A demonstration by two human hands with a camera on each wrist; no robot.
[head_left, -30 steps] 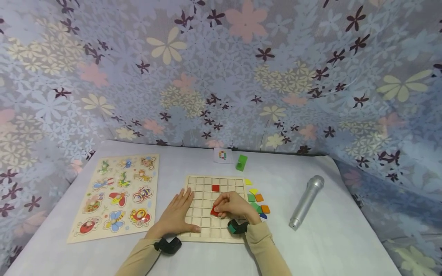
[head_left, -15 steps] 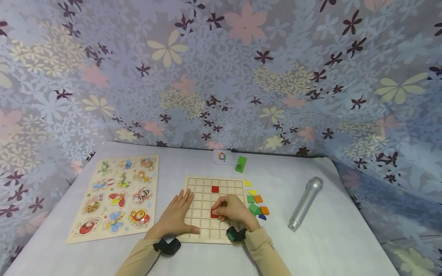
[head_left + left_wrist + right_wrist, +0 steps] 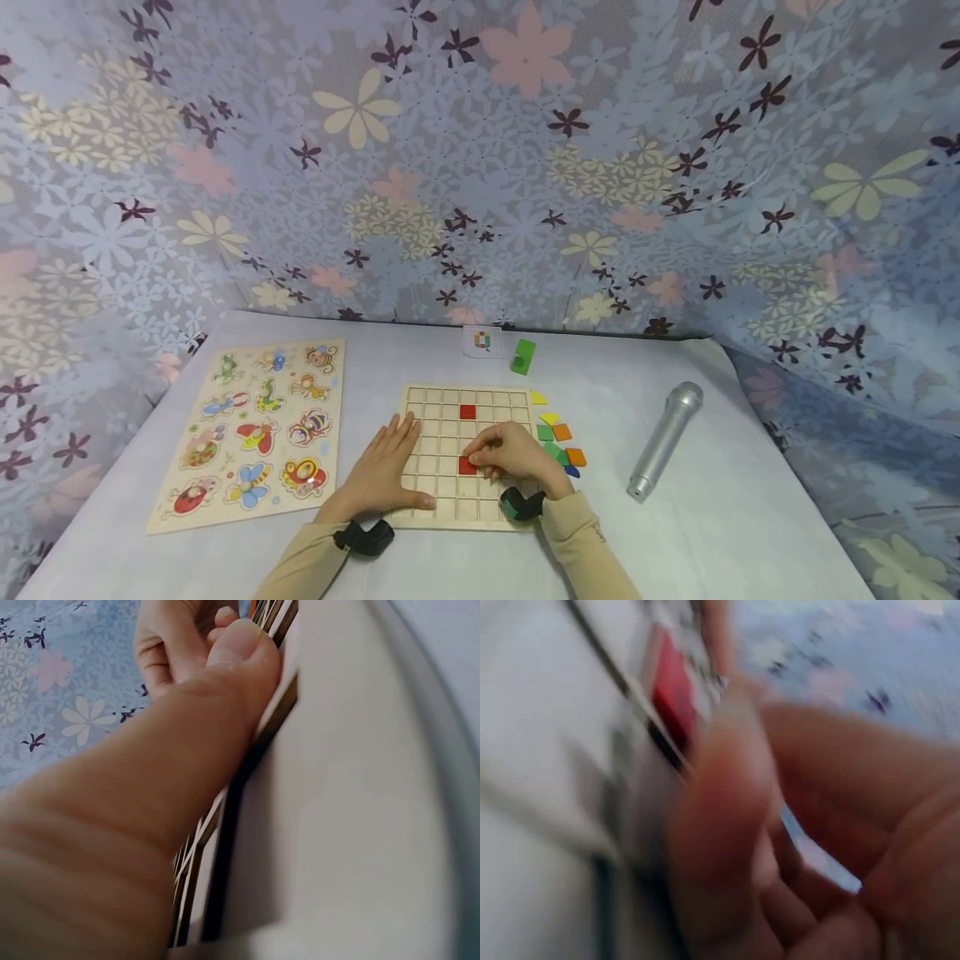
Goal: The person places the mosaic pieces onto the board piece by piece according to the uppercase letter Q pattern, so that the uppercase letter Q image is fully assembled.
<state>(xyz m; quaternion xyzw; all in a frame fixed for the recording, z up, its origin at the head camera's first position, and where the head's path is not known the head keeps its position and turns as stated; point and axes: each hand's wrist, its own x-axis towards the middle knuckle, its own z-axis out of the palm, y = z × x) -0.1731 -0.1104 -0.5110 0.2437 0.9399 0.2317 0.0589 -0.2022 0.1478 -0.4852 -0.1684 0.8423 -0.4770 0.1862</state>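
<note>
My left hand (image 3: 386, 465) lies spread flat over the left edge of a wooden grid board (image 3: 442, 508), its thumb stretched along the near side. With curled fingers, my right hand (image 3: 513, 454) pinches at a red square tile (image 3: 467, 466), which lies level in a cell near the board's middle. In the right wrist view, the thumb partly covers this red tile (image 3: 673, 686), and the picture is blurred. Another red square tile (image 3: 468, 412) sits in a cell farther up the board. The left wrist view shows the left thumb (image 3: 217, 697) resting along the board's rim.
Right of the board lie loose yellow, green, orange (image 3: 576, 457) and blue pieces. Behind it are a pattern card (image 3: 482, 342) and a green block (image 3: 523, 357). An insect puzzle board (image 3: 247, 433) lies at left, a silver microphone (image 3: 666, 442) at right.
The red tile in my right hand has gone from tilted to level in its cell. The right fingertips have shifted slightly to its far edge. My left hand has stayed put.
</note>
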